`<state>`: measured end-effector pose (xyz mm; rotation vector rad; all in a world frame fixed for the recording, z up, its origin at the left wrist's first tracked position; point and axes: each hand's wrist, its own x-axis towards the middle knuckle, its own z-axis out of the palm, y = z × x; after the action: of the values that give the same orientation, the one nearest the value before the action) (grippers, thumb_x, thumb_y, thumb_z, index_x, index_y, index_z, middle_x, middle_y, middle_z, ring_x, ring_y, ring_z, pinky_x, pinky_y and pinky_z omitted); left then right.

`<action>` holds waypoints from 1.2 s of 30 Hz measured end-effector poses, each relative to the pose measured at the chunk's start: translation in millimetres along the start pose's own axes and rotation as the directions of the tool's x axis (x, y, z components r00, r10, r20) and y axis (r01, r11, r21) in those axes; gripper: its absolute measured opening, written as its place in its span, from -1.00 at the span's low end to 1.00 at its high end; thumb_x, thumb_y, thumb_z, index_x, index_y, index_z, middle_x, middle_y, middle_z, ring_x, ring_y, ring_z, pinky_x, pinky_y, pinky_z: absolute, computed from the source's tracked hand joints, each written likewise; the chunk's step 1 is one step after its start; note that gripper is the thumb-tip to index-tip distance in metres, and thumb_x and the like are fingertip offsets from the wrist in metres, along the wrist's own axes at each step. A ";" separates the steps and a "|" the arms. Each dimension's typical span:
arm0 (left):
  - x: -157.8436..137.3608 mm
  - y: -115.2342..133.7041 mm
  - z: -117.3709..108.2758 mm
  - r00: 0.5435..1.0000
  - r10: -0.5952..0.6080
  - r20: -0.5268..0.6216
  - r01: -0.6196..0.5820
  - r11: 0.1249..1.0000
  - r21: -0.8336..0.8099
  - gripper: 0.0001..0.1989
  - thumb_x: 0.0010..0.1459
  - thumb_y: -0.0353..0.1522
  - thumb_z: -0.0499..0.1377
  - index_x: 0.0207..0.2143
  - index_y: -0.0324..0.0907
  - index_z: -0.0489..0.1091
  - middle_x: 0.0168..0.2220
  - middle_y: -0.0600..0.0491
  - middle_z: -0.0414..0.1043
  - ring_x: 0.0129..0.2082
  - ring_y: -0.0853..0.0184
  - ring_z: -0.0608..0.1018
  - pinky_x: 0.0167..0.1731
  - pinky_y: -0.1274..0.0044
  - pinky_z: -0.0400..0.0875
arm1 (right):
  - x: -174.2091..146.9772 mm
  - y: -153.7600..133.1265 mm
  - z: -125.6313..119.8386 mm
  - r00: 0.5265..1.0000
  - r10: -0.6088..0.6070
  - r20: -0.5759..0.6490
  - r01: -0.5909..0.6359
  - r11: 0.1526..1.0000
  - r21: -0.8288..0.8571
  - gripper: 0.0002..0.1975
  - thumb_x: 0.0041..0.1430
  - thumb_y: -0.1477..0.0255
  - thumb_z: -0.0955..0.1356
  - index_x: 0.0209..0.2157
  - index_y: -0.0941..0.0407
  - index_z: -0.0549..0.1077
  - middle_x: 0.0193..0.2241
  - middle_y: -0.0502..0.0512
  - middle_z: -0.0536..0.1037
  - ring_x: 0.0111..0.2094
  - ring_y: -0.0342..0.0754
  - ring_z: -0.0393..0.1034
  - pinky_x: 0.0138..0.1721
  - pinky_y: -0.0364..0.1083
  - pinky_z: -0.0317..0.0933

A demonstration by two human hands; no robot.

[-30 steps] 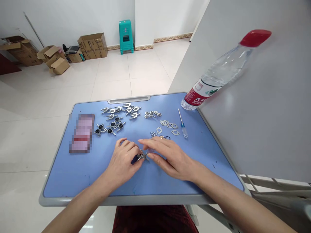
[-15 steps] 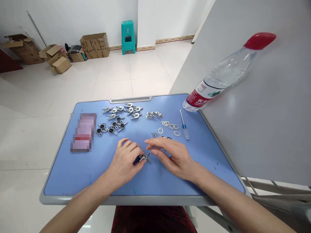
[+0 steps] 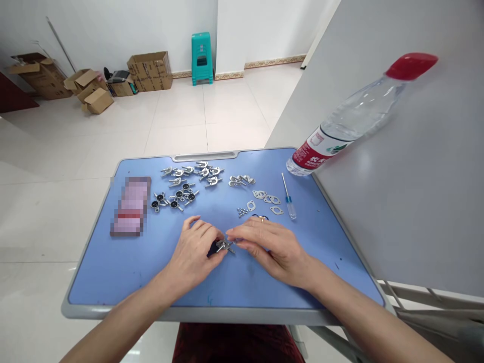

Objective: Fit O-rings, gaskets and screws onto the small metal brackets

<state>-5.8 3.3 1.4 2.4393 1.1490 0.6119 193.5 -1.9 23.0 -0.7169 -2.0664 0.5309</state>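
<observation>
My left hand (image 3: pixel 194 247) is closed around a small metal fitting (image 3: pixel 224 245) with pin-like arms, held just above or on the blue tabletop. Its lower part and a dark piece beside it are partly hidden by my fingers. My right hand (image 3: pixel 270 247) is pinched shut at the fitting's right side, on a thin, shiny piece (image 3: pixel 237 241) mostly covered by the fingers; its kind cannot be made out. Small screws (image 3: pixel 242 212) and flat oval metal plates (image 3: pixel 277 210) lie beyond my right hand. A screwdriver (image 3: pixel 289 199) with a clear and blue handle lies farther right.
Several metal fittings (image 3: pixel 204 172) and black-centred ones (image 3: pixel 174 203) lie at the back left, with round-headed metal parts (image 3: pixel 242 180) beside them. A blurred pinkish object (image 3: pixel 132 201) is at left. A water bottle (image 3: pixel 325 143) stands at the back right by a grey panel (image 3: pixel 423 191).
My right hand has shifted slightly down, its fingers closing nearer to the fitting and uncovering the screws. My left hand keeps its hold. The whole view has moved a little.
</observation>
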 end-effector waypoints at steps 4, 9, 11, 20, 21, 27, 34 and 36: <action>-0.4 -0.5 0.5 1.000 0.009 0.010 -0.009 1.000 0.001 -0.87 0.13 -0.44 0.22 -0.29 -0.13 0.31 -0.34 0.16 0.48 -0.29 0.30 0.48 0.08 0.23 0.14 | 0.7 -0.3 3.6 0.997 0.043 -0.060 -0.050 0.992 -0.116 -0.87 0.31 0.53 0.26 -0.15 0.10 0.40 -0.40 0.02 0.57 -0.46 -0.14 0.36 -0.40 -0.14 0.27; 0.1 -0.6 1.2 1.000 0.022 -0.004 -0.022 1.000 0.015 -0.91 0.14 -0.45 0.19 -0.31 -0.13 0.30 -0.36 0.15 0.47 -0.30 0.29 0.48 0.07 0.24 0.16 | -6.1 2.9 5.1 0.997 -0.012 -0.078 -0.002 0.985 -0.171 -0.76 0.30 0.53 0.27 -0.02 0.11 0.38 -0.38 0.06 0.56 -0.44 -0.12 0.37 -0.43 -0.15 0.27; 0.1 -0.8 1.5 1.000 0.024 -0.015 -0.024 0.999 0.021 -0.90 0.14 -0.45 0.19 -0.33 -0.14 0.30 -0.37 0.15 0.46 -0.31 0.30 0.48 0.06 0.24 0.18 | -7.9 3.5 2.8 0.999 -0.034 -0.024 0.030 0.989 -0.148 -0.67 0.31 0.57 0.23 0.08 0.14 0.32 -0.34 0.12 0.55 -0.36 -0.09 0.41 -0.39 -0.12 0.30; -0.3 -2.2 1.7 1.000 0.029 -0.004 -0.029 1.000 -0.003 -0.91 0.16 -0.44 0.19 -0.29 -0.13 0.32 -0.35 0.16 0.48 -0.30 0.32 0.47 0.10 0.23 0.14 | 1.3 -4.1 5.4 0.996 -0.020 -0.090 0.001 0.979 -0.202 -0.87 0.30 0.57 0.25 -0.15 0.15 0.38 -0.44 0.05 0.56 -0.50 -0.13 0.32 -0.42 -0.11 0.22; -0.2 -2.2 1.9 1.000 0.031 -0.007 -0.031 1.000 -0.002 -0.92 0.17 -0.43 0.18 -0.29 -0.13 0.31 -0.35 0.15 0.48 -0.30 0.32 0.47 0.10 0.23 0.13 | 1.3 -4.9 7.7 0.994 -0.015 -0.108 -0.011 0.972 -0.234 -0.91 0.29 0.56 0.27 -0.20 0.14 0.39 -0.47 0.03 0.54 -0.53 -0.14 0.28 -0.44 -0.12 0.20; -1.5 -2.5 3.4 0.999 0.044 -0.026 -0.044 0.999 0.023 -0.94 0.18 -0.45 0.15 -0.32 -0.14 0.29 -0.37 0.15 0.46 -0.31 0.33 0.46 0.07 0.26 0.15 | -5.6 -1.7 14.6 0.988 -0.048 -0.144 0.009 0.965 -0.263 -0.90 0.30 0.52 0.28 -0.16 0.13 0.38 -0.49 0.01 0.50 -0.54 -0.16 0.27 -0.49 -0.17 0.20; -1.3 -3.9 5.1 0.999 0.040 -0.016 -0.039 0.999 0.025 -0.88 0.13 -0.46 0.19 -0.30 -0.14 0.29 -0.36 0.15 0.45 -0.30 0.31 0.46 0.07 0.26 0.15 | -3.8 0.5 2.3 0.999 -0.037 0.011 0.038 0.993 -0.113 -0.61 0.31 0.62 0.19 0.14 0.16 0.25 -0.19 0.19 0.55 -0.23 -0.06 0.43 -0.25 -0.06 0.34; -1.0 -3.8 4.8 0.999 0.036 -0.010 -0.036 0.999 0.020 -0.88 0.13 -0.45 0.20 -0.30 -0.14 0.29 -0.35 0.16 0.46 -0.29 0.31 0.46 0.08 0.26 0.14 | -1.8 -0.7 2.6 0.999 -0.019 -0.036 0.015 0.994 -0.111 -0.67 0.29 0.62 0.22 0.06 0.13 0.31 -0.31 0.11 0.57 -0.34 -0.08 0.42 -0.30 -0.07 0.32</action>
<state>-6.2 4.0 -4.7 2.4815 1.1227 0.6276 191.9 -3.9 21.0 -0.7673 -2.0777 0.3924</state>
